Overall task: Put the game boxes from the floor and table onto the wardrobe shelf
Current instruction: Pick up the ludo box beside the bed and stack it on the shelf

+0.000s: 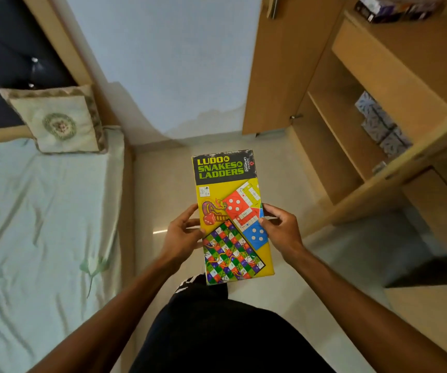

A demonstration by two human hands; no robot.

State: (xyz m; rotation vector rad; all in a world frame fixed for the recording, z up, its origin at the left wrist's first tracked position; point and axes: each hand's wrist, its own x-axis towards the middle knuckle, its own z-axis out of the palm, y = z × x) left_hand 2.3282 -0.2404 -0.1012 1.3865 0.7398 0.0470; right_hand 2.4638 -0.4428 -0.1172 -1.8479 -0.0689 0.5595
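We hold the flat yellow-and-black cardboard game box printed "Ludo & Snakes & Ladders" [231, 216] lengthwise in front of us, above the pale glossy tiled floor [163, 189], its printed face up. The left hand [182, 238] clasps the box's left long edge and the right hand [281, 230] its right long edge, each closed on the box at about mid-length, thumbs on the top face. The open light-brown wooden wardrobe [378, 117] stands to our right; its upper shelf [394, 44] already carries dark boxes [394, 8], and a lower shelf [349, 135] holds patterned grey-blue packs [381, 125].

Risks, as we judge them: both holds sit on the edges near the middle, so the far end of the long box may dip or swing as we turn right, and could strike the wardrobe's vertical divider [416, 168] or a shelf lip. A loose lid might slide off if the box tilts steeply. Pushed in carelessly, the box may displace the things already stored, or rest overhanging the shelf edge and fall.
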